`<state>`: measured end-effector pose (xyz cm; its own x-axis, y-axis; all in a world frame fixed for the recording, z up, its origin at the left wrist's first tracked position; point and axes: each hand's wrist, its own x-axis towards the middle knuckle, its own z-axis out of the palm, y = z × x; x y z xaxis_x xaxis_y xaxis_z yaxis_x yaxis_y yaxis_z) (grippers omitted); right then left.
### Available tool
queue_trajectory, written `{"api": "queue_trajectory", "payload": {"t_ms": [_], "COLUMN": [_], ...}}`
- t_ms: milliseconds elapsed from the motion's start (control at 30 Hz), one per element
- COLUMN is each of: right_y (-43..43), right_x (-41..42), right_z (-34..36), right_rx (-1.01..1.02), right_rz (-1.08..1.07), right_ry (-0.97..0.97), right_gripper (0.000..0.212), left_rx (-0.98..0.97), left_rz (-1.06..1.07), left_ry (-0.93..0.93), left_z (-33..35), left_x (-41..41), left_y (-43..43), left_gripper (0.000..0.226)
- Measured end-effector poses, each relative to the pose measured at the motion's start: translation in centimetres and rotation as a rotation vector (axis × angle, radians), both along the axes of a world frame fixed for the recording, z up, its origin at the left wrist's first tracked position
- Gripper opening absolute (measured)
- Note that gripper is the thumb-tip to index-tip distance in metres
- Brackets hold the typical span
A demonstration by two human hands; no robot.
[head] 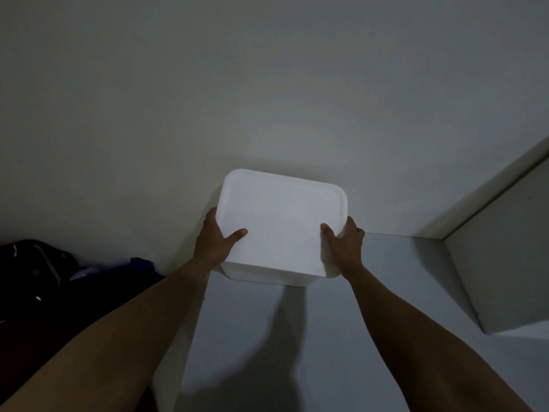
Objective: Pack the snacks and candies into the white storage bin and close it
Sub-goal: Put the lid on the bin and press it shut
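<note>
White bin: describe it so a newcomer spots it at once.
Follow the pale wall down to where it meets the light grey surface, mid-frame: the white bin is there. The left hand and right hand grip its sides, thumbs on top. It is the only bright, round-cornered box; the dark heap lies off to its left.

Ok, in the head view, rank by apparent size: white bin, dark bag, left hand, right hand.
1. white bin
2. dark bag, edges lost in shadow, so unsure
3. left hand and right hand, alike, unranked
</note>
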<state>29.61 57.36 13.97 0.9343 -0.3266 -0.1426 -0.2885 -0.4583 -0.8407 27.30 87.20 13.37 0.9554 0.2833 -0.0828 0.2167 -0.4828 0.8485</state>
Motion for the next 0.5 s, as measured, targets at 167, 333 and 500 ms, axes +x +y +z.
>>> {"api": "queue_trajectory", "payload": {"t_ms": [167,333,500], "right_y": [0.5,0.7,1.2], "right_x": [2.5,3.2,3.2], "right_z": [-0.1,-0.6,-1.0], "right_rx": [-0.023,-0.067,-0.098], "right_rz": [0.008,-0.005,-0.035], "right_ry": [0.005,0.019,0.021], "right_gripper": [0.059,0.047,0.041], "left_rx": [-0.021,-0.021,0.005], "left_rz": [0.023,0.07,0.117], "left_ry": [0.036,0.042,0.032], "left_z": [-0.3,-0.7,-0.9], "left_x": [1.5,2.0,1.9], "left_y": [0.0,-0.2,-0.6], "left_gripper": [0.09,0.094,0.095]}}
